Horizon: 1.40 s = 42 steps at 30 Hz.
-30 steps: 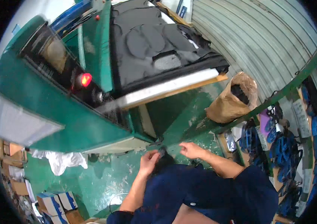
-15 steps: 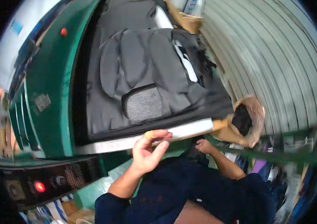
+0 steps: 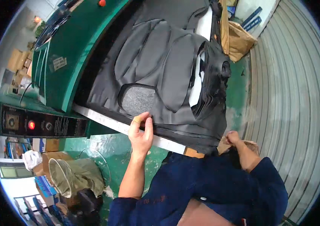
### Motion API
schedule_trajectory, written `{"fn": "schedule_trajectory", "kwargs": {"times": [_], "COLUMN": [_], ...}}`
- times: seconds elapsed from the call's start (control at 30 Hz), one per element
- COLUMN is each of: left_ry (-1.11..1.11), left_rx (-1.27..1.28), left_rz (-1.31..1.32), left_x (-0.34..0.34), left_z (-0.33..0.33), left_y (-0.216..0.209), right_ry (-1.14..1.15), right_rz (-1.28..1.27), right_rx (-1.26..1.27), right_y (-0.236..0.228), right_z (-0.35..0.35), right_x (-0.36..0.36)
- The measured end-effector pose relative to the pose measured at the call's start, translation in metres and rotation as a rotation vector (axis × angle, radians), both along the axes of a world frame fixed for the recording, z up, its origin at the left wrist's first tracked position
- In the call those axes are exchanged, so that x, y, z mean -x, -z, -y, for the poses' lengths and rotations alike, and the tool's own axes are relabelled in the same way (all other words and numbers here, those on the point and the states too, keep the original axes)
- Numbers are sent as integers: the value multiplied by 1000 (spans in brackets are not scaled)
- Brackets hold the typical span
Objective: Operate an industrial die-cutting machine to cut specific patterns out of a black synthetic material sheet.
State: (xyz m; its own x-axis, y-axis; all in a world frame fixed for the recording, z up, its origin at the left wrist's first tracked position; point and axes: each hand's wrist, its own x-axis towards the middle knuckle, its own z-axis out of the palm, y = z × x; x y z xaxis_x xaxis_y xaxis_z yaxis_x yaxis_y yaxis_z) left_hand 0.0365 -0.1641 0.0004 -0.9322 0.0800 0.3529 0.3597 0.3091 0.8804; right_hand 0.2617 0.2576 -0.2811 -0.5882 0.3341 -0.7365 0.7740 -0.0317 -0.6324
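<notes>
A stack of black leather-like sheets (image 3: 167, 94) with cut-out panel shapes lies on the bed of a green machine. One oval opening shows grey textured material (image 3: 139, 100). Over the near edge of the stack is my left hand (image 3: 141, 137), thumb and forefinger apart and curved, nothing visibly held; a yellowish wrap is on one finger. Below it runs a white strip (image 3: 163, 143) along the bed's front. My right hand (image 3: 236, 138) is closed at the stack's near right corner, beside a brown paper bag (image 3: 251, 146); what it grips, if anything, is hidden.
The green machine housing (image 3: 73, 49) rises on the left, with a control panel (image 3: 41, 122) bearing a lit red button. A drab cloth sack (image 3: 79, 175) and boxes stand on the green floor at lower left. A ribbed shutter (image 3: 288, 94) borders the right; a brown bag (image 3: 239, 39) stands far right.
My view has turned, showing more floor at left. My left hand has come over the stack's near edge, its fingertips closer together. My right hand is now by the stack's right corner, still closed.
</notes>
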Motion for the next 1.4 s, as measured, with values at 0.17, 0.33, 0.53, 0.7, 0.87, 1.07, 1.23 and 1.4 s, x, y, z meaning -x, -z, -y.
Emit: {"fn": "schedule_trajectory", "kwargs": {"times": [0.17, 0.33, 0.53, 0.7, 0.87, 1.07, 1.23, 1.4], "left_ry": [-76, -134, -263, -497, -574, -547, -698, -708], "left_rx": [-31, -97, -59, 36, -28, -282, -672, -916], "left_rz": [-197, -141, -32, -95, 28, 333, 424, 384], "left_x": [-2, -7, -8, -18, -48, -42, -33, -25], "left_z": [-7, -12, -31, -70, -156, -233, -256, -254], "left_y": [15, 13, -2, -38, -75, -30, -18, -14], "right_ry": [-6, -243, -1034, -1308, -1154, -1183, -1387, -1612], "right_rz": [-114, -713, -1368, -1509, -1702, -1714, -1640, -1503], "right_rx": [-218, -563, -623, -712, -708, -743, -774, -754], "right_y": [-52, -248, -338, -302, -288, -292, -313, -333], "right_z": [-60, -46, 81, 107, 114, 113, 109, 109], "right_x": [17, 117, 256, 339, 355, 361, 366, 380]}}
